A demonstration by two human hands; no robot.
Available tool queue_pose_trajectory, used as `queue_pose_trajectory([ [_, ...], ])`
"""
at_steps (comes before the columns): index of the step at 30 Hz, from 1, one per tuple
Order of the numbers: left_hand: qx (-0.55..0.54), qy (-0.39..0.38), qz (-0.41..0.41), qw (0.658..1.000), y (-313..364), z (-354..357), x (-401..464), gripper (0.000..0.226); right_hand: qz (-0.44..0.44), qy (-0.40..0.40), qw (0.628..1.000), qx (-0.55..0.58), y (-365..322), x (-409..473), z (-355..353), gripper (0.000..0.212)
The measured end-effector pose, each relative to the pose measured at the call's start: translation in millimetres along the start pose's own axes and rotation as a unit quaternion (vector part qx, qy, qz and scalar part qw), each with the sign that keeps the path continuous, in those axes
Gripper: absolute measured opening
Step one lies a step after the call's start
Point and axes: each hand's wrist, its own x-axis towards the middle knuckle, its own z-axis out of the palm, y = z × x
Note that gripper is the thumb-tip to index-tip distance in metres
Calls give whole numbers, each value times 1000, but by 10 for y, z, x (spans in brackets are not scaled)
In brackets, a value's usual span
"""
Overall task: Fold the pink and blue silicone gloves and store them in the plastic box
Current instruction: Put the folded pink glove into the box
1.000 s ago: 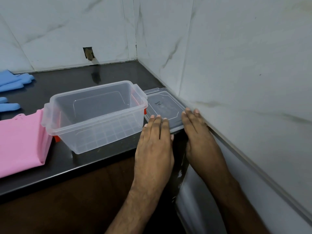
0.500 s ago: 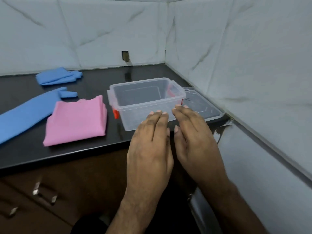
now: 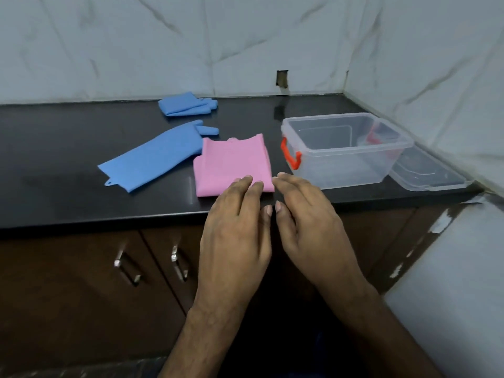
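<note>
Both hands, left (image 3: 234, 227) and right (image 3: 308, 222), hover flat, fingers extended, empty, over the folded pink silicone glove (image 3: 231, 165) at the black tabletop's (image 3: 68, 195) front edge

I see pink folded gloves (image 3: 232, 165) and two blue gloves (image 3: 155, 155) on a black counter (image 3: 54, 137). The clear plastic box (image 3: 344, 151) has orange latches (image 3: 290, 156).

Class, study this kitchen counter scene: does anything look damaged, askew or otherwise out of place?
Yes. The back wall has a small rectangular hole just above the counter, with rough edges, as if a fitting is missing. On the black counter, one blue glove lies unfolded and slanted, unlike the folded blue glove behind it.
</note>
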Motion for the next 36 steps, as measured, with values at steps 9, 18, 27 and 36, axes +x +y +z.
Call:
queue_pose_trajectory([
  [9, 87, -110, 8, 990, -568, -88, 269, 46, 15, -70, 997, -31, -75, 258, 338, 34],
  [18, 101, -142, 10, 985, -747, -47, 579, 41, 57, -77, 995, 6, 44, 265, 453, 37],
  [27, 195, -126, 69, 970, -749, 23, 710, 27, 51, -41, 997, 42, 71, 211, 475, 39],
  [36, 100, -46, -14, 994, -494, -37, 582, 24, 93, 79, 986, 116, -52, 33, 316, 22],
])
